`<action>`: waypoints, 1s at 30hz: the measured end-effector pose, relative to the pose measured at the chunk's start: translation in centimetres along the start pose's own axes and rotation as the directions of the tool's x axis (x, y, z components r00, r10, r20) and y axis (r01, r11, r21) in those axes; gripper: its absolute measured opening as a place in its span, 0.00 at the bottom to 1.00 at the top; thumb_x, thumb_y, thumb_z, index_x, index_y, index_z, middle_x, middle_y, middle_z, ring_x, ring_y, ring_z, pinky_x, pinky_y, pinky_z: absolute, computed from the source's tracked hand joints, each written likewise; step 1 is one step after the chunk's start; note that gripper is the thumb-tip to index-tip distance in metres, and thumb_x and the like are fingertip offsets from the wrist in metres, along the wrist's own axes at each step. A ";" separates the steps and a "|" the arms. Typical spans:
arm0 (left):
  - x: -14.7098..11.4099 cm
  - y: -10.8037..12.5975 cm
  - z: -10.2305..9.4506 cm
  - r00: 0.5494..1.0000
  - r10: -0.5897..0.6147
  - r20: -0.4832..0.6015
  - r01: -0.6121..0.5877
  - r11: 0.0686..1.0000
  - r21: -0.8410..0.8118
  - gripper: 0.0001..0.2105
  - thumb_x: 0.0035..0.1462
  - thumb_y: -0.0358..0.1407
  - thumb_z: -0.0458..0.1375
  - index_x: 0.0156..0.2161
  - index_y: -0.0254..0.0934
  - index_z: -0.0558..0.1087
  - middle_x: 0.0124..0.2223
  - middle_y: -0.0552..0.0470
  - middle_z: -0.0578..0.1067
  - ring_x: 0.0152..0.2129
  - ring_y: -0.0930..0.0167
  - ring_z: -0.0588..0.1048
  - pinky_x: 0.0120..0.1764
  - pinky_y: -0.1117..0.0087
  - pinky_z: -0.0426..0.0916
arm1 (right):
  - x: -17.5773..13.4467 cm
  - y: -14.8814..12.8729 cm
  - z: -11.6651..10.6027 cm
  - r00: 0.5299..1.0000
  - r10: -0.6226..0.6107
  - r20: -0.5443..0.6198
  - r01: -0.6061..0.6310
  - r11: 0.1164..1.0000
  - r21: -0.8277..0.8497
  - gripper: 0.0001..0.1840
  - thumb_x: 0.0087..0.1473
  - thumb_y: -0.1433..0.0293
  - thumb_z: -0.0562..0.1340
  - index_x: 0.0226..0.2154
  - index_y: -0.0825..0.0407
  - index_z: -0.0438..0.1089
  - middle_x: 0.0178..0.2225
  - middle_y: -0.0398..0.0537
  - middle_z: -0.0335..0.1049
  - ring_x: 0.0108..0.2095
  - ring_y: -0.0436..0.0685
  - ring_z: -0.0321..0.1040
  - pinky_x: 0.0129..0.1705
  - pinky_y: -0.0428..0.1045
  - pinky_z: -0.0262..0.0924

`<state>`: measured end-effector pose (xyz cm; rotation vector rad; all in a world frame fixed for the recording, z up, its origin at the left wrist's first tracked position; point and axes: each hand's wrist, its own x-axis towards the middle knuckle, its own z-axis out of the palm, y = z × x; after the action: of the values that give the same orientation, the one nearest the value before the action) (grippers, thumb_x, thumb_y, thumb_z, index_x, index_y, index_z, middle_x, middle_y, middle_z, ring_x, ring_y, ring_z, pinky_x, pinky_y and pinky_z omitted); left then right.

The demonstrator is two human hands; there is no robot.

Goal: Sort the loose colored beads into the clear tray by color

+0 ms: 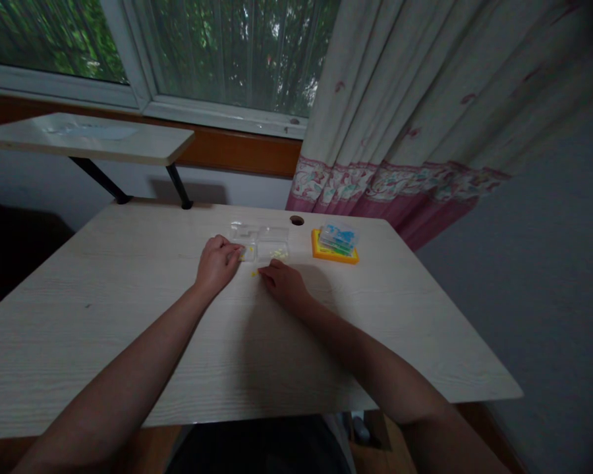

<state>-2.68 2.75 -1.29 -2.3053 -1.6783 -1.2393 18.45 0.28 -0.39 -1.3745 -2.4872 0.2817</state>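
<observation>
My left hand [218, 264] rests on the table with its fingers closed at the left edge of a small clear plastic box [250, 258]. A few yellow bits lie inside that box. To its right is another clear plastic box [273, 243], its lid folded back, with several pale yellow pieces [279, 253] inside. My right hand [284, 284] is low over the table just in front of the boxes. Its thumb and fingertip pinch at a tiny yellow piece, whose shape is too small to make out. Beside the fingertips, another yellow piece [253, 274] lies on the tabletop.
On the right, a yellow-orange tray [343, 259] carries stacked clear boxes [338, 237] with blue and green contents. Behind the boxes is a round cable hole [297, 220]. A raised shelf [143, 141] stands at the back left, and a curtain [375, 131] hangs behind the table [217, 368].
</observation>
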 end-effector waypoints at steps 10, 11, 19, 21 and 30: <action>-0.5 1.7 -0.8 0.965 0.212 0.157 -0.193 0.973 -0.126 0.13 0.64 0.39 0.52 0.43 0.39 0.78 0.36 0.47 0.69 0.37 0.66 0.68 0.41 0.63 0.65 | 0.2 0.4 0.0 0.994 0.037 -0.106 -0.021 0.989 0.143 0.12 0.61 0.71 0.56 0.40 0.52 0.76 0.36 0.48 0.71 0.36 0.52 0.67 0.40 0.45 0.58; -0.5 1.7 -0.9 0.955 0.235 0.179 -0.212 0.968 -0.136 0.13 0.64 0.39 0.52 0.43 0.40 0.78 0.36 0.47 0.69 0.37 0.66 0.68 0.41 0.63 0.65 | 0.2 0.6 0.1 0.991 0.046 -0.125 -0.024 0.985 0.172 0.12 0.61 0.71 0.57 0.39 0.52 0.76 0.36 0.48 0.72 0.36 0.52 0.67 0.40 0.46 0.58; -0.7 2.5 -0.8 0.941 0.288 0.177 -0.258 0.951 -0.173 0.13 0.62 0.41 0.56 0.48 0.42 0.75 0.39 0.48 0.70 0.39 0.66 0.69 0.42 0.63 0.65 | 0.9 1.5 -0.3 0.961 0.221 -0.166 -0.091 0.820 0.566 0.11 0.57 0.65 0.61 0.32 0.52 0.78 0.32 0.47 0.76 0.35 0.53 0.70 0.40 0.46 0.59; -0.7 2.9 -0.7 0.945 0.288 0.157 -0.261 0.950 -0.173 0.13 0.61 0.42 0.56 0.49 0.42 0.75 0.39 0.48 0.71 0.39 0.65 0.69 0.42 0.63 0.65 | 0.8 1.3 -0.7 0.962 0.248 -0.113 -0.119 0.757 0.643 0.13 0.56 0.62 0.61 0.31 0.53 0.78 0.28 0.45 0.75 0.32 0.52 0.68 0.36 0.46 0.58; -0.7 3.5 0.2 0.961 0.273 0.053 -0.257 0.944 -0.208 0.11 0.61 0.43 0.58 0.44 0.40 0.76 0.36 0.48 0.72 0.37 0.67 0.70 0.41 0.64 0.66 | 0.5 0.6 -1.1 0.972 0.232 -0.026 -0.131 0.635 0.761 0.21 0.55 0.54 0.57 0.28 0.54 0.74 0.17 0.37 0.57 0.22 0.48 0.55 0.27 0.44 0.49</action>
<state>0.15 0.84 -0.42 -2.6228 -1.2553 -1.3244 19.03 1.02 0.54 -1.1897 -1.7471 1.1074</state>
